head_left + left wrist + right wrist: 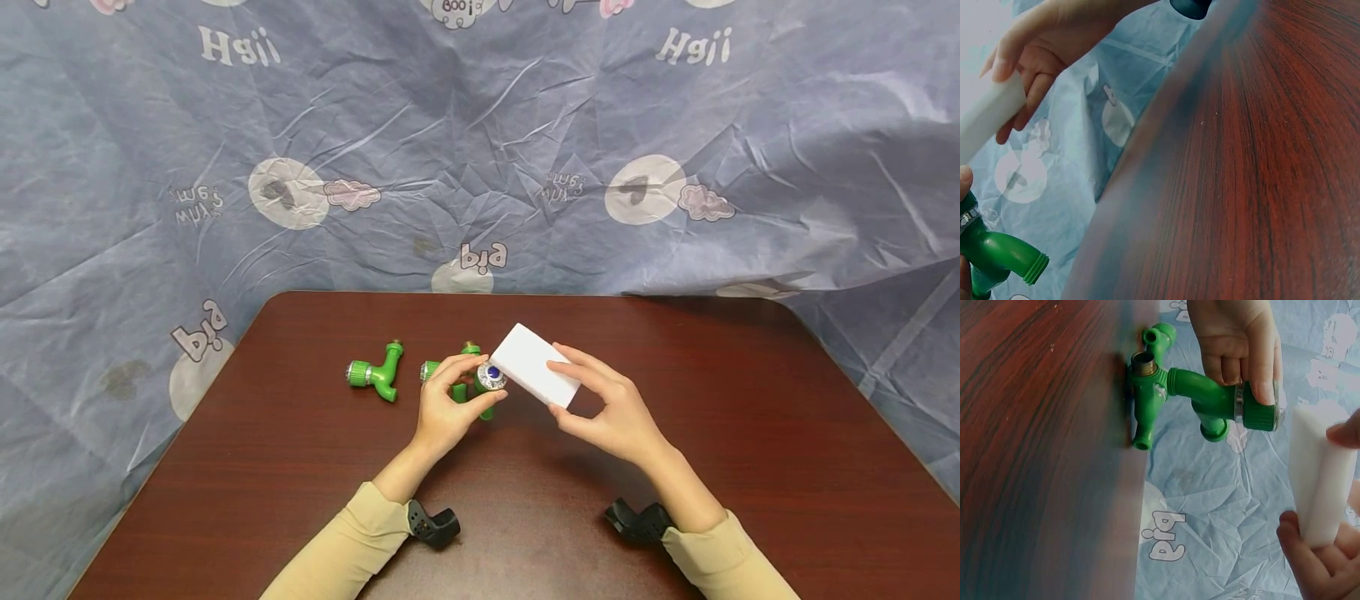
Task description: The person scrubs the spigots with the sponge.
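My left hand (444,407) pinches a green plastic tap (1207,394) by its knob, holding it above the table. The knob's silver, blue-centred cap faces up in the head view. A white sponge block (534,365) is gripped between the thumb and fingers of my right hand (618,412). One corner of the sponge is close beside the knob; the right wrist view shows a small gap between them. Another green tap (375,371) lies on the table at the left. A third green tap (429,369) lies behind my left hand, which partly hides it.
The dark red-brown wooden table (300,500) carries the taps. A wrinkled blue-grey printed cloth (465,125) hangs behind its far edge. Black wrist cameras (433,527) sit at both cuffs.
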Available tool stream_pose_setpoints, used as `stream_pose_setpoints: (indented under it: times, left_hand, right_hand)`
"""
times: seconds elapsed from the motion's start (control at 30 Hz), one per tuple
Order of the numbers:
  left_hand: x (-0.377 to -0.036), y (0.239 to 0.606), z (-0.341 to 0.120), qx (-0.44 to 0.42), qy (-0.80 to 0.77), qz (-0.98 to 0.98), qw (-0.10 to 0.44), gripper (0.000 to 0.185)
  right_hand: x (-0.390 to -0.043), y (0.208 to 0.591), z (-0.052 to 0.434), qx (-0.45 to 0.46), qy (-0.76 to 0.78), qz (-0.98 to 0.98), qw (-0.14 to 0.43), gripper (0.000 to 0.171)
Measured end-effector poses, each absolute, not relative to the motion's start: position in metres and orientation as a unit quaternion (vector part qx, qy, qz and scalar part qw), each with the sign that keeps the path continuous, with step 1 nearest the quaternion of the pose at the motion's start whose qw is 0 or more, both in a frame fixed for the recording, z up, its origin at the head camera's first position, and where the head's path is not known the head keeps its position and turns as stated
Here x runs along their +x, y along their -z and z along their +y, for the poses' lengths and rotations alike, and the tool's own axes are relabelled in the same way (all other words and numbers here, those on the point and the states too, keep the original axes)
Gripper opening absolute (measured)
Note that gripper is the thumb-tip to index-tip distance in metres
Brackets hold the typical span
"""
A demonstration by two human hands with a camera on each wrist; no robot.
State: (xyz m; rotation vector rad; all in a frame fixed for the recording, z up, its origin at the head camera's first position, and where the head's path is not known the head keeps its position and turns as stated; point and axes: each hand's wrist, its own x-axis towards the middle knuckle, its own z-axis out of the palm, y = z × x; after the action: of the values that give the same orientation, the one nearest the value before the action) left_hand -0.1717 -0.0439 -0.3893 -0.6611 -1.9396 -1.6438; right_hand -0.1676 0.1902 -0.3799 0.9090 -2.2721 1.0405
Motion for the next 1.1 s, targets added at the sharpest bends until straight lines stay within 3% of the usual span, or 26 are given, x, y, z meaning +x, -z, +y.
stream_pose_setpoints:
  times: [0.47, 1.1]
  left_hand:
    - [-0.1703, 0.3893, -0.0450, -0.239, 0.607, -0.719, 0.240, 0.045]
    - [-0.1720, 0.3898, -0.0448, -0.223, 0.633, -0.708, 0.220, 0.050]
  right_hand:
    - [-0.1666, 0.3804, 0.1915, 0.343, -0.379, -0.831, 0.220, 0.047]
    - [-0.1683, 0.3785, 0.1939, 0.315, -0.357, -0.845, 0.246, 0.046]
